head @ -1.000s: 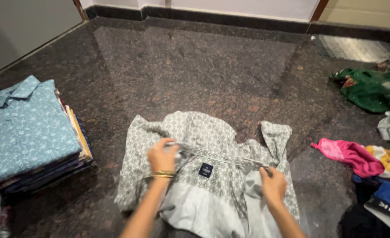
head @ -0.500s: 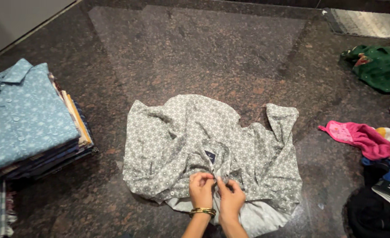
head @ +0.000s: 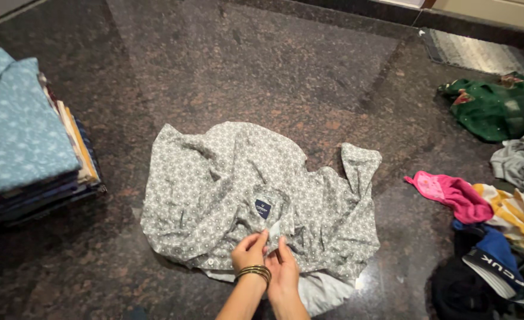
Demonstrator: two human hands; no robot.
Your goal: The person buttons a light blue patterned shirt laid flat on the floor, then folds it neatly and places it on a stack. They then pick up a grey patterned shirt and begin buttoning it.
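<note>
A: Two hands are working close together at the near edge of the grey patterned cotton shirt (head: 256, 195). The left hand (head: 249, 252), wearing bangles on the wrist, is pinching a fold of the cloth just below the small dark blue label (head: 263, 208). The right hand (head: 283, 264) is pressing its fingers against the same fold, touching the left.

B: Where is the shirt lying?

A: It is lying rumpled in the middle of the dark speckled polished stone floor (head: 262, 65), nearer the person than the far wall.

B: What could be going wrong here?

A: I judge the pinch is small against that much loose cloth. If the fingers are slipping, the fold could be falling back crooked, and the slick floor could be letting the whole shirt slide.

B: And around it?

A: A stack of folded shirts with a light blue one on top (head: 22, 133) is sitting at the left edge of the floor. Along the right, loose clothes are lying apart: a green garment (head: 499, 106), a pink cloth (head: 451, 192), and a yellow striped piece (head: 514, 213).
</note>
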